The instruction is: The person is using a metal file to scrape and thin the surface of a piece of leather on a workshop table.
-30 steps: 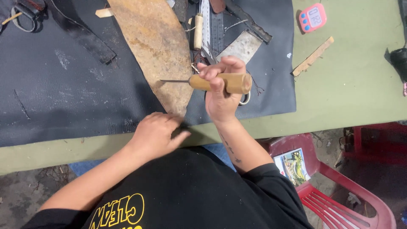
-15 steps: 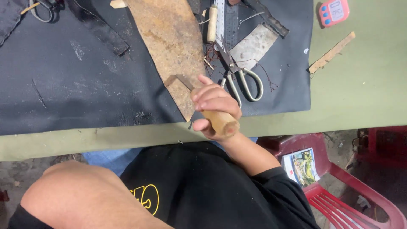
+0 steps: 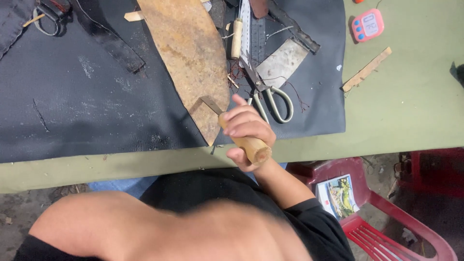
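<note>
The right hand (image 3: 247, 129) grips a wooden-handled blade (image 3: 241, 137), its tip on the brown leather piece (image 3: 191, 58) at the desk (image 3: 396, 111) edge. Unbraced, the leather could slide and the blade slip; the left hand is out of view.

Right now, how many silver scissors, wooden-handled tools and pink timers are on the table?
Silver scissors: 1
Wooden-handled tools: 2, the held tool gripped in the right hand and the spare tool lying beside the leather
Pink timer: 1
Total: 4
</note>
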